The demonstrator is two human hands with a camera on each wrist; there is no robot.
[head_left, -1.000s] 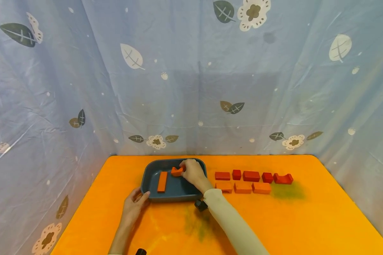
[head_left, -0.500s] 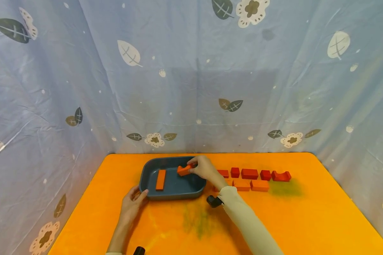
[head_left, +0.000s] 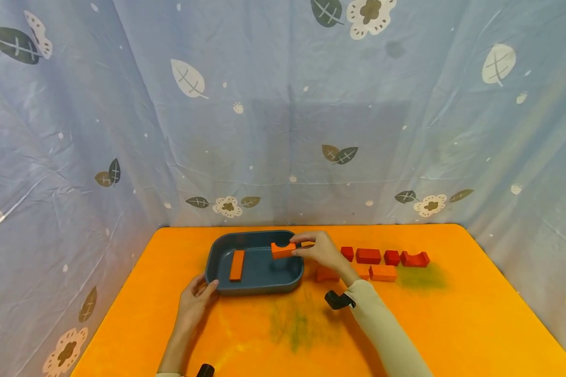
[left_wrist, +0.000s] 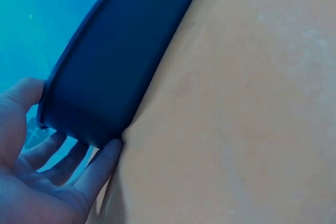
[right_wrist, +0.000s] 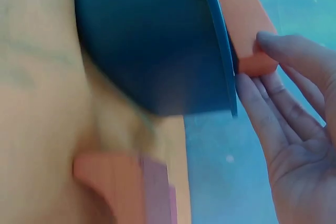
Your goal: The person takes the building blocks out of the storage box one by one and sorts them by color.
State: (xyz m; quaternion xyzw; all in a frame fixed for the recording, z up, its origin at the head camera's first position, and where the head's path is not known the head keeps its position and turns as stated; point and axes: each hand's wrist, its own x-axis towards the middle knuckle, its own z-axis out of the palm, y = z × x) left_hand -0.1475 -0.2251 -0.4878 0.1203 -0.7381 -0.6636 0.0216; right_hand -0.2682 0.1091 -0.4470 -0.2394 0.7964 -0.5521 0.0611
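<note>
My right hand (head_left: 318, 248) pinches an orange toy building block (head_left: 283, 251) with a curved notch in its top, over the right end of a grey-blue tray (head_left: 259, 289). In the right wrist view, the thumb presses one face of the orange block (right_wrist: 244, 30) beside the tray's rim, with fingers on its far side. My left hand (head_left: 194, 302) holds the tray's near left corner; in the left wrist view the thumb meets the rim and the fingers spread against the outer wall (left_wrist: 121, 51). A flat orange block (head_left: 237, 265) lies inside the tray.
Right of the tray, a row of red blocks (head_left: 368, 256) ends in a notched red block (head_left: 415, 259). Nearer stands a row of orange blocks (head_left: 383, 273), partly hidden by my right forearm. A patterned curtain (head_left: 283, 131) hangs behind the yellow table (head_left: 245, 335).
My right hand has lifted the notched orange block off the tray's floor and carried it rightward toward the tray's right rim. My left hand stays at the corner.
</note>
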